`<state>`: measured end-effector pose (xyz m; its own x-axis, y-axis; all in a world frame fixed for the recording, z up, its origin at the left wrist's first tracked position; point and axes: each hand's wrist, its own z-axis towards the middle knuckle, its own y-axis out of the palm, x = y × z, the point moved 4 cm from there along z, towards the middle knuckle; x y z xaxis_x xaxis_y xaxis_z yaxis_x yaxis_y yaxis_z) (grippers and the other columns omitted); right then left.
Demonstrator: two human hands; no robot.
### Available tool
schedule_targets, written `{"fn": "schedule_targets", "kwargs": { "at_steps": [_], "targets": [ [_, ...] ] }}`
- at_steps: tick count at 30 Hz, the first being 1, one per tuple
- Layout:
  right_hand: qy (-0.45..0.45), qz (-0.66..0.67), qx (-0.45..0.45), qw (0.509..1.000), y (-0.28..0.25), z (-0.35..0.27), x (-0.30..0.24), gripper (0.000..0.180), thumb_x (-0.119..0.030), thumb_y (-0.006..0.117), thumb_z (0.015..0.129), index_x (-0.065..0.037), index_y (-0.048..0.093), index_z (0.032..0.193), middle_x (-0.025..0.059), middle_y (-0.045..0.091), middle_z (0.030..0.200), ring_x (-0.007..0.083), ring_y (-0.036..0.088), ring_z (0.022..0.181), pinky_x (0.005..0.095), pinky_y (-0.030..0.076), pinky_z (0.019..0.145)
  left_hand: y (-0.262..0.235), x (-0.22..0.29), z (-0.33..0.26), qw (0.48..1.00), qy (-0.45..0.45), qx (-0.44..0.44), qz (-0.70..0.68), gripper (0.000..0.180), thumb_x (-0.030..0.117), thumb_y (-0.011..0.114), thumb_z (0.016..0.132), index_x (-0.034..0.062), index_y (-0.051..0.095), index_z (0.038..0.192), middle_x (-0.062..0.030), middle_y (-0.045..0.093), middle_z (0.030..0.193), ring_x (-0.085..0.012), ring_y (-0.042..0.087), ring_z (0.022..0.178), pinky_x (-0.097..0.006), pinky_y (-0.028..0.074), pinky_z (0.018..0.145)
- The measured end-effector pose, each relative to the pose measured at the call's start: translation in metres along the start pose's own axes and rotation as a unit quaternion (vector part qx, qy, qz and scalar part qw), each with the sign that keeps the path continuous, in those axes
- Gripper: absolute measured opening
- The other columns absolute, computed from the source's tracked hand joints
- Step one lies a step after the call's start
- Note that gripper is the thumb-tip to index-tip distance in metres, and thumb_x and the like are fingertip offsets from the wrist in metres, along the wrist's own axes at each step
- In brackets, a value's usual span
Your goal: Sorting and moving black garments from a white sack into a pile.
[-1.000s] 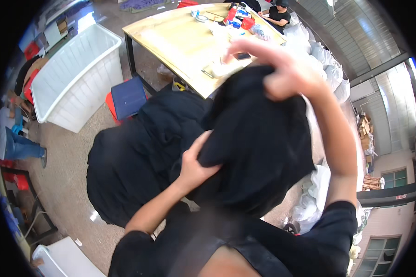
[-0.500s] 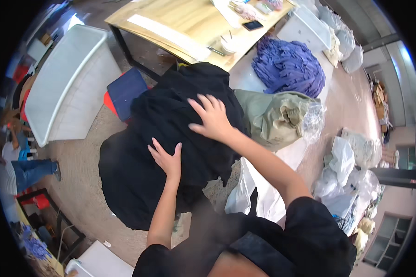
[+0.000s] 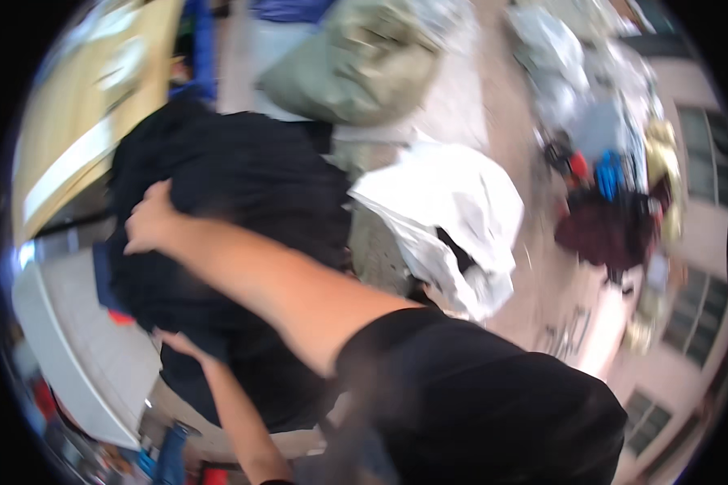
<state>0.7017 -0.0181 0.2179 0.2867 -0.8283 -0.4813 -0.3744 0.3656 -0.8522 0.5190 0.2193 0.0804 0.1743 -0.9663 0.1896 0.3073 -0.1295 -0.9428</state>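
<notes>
A big heap of black cloth fills the middle of the head view, its folds soft and its edges uneven. My right hand rests on the heap's left part, the forearm stretched across the cloth. Its fingers point left and look bent, but motion smears them, so I cannot make out whether they grip. Lower down, my left hand is closed at the heap's lower left edge, with black fabric at its fingers; part of that hand is hidden by the cloth.
A wooden-topped table stands at upper left, a pale tub at lower left. Beyond the heap lies an olive sack; a white bag sits to its right. Clear plastic bags lie at upper right.
The whole view has swung to the right, shifting the table and tub leftward. My right hand has gone from spread fingers on the cloth's top to its left part; my left hand has reached the lower edge.
</notes>
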Motion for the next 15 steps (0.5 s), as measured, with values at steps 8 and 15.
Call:
{"fn": "schedule_targets", "kwargs": {
  "at_steps": [8, 15],
  "targets": [
    [-0.171, 0.256, 0.535, 0.787, 0.003, -0.210, 0.070, 0.032, -0.030, 0.073, 0.065, -0.010, 0.057, 0.084, 0.0046, 0.056, 0.083, 0.0255, 0.053, 0.090, 0.0453, 0.040, 0.086, -0.016, 0.072, -0.030, 0.878, -0.274, -0.145, -0.364, 0.045, 0.027, 0.047, 0.094, -0.0046, 0.043, 0.126, -0.0230, 0.053, 0.119, -0.0302, 0.053, 0.105, -0.046, 0.048, 0.090],
    [0.490, 0.389, 0.372, 0.686, 0.264, -0.602, 0.327, 0.019, -0.022, 0.057, 0.083, -0.008, 0.063, 0.094, 0.0109, 0.064, 0.093, 0.0279, 0.061, 0.088, 0.0385, 0.048, 0.078, -0.093, 0.075, -0.103, 0.977, -0.131, -0.134, -0.104, 0.042, 0.014, 0.056, 0.089, -0.0056, 0.043, 0.124, -0.0231, 0.052, 0.119, -0.0305, 0.054, 0.104, -0.042, 0.047, 0.092]
  ]
}}
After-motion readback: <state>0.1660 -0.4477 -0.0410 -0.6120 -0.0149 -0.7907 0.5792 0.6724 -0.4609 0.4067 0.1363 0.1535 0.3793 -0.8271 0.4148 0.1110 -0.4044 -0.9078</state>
